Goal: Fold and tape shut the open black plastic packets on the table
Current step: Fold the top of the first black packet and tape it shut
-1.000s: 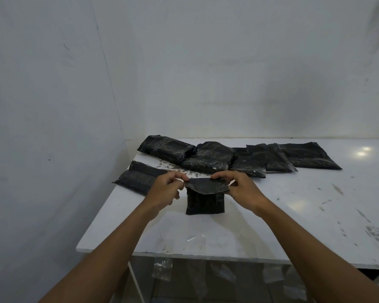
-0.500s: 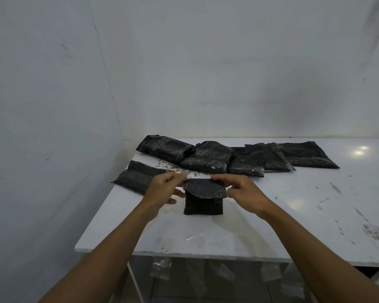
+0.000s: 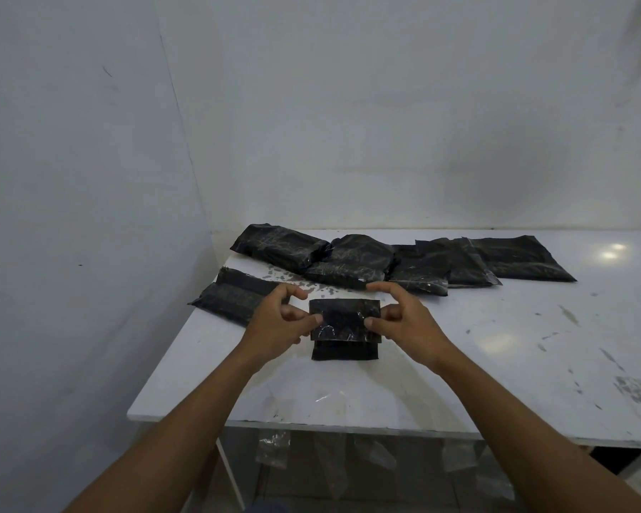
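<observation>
Our left hand (image 3: 278, 323) and right hand (image 3: 404, 320), fingers half curled, grip the packet (image 3: 344, 332) by its sides on the table (image 3: 496, 346), thumbs on the flap (image 3: 344, 309), which now lies folded down rather than lifted.

Dim, bluish cast, glare on table (image 3: 607, 253)

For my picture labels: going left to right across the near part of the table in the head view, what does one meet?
One meets the packet at the left edge → left hand → folded packet → right hand.
</observation>
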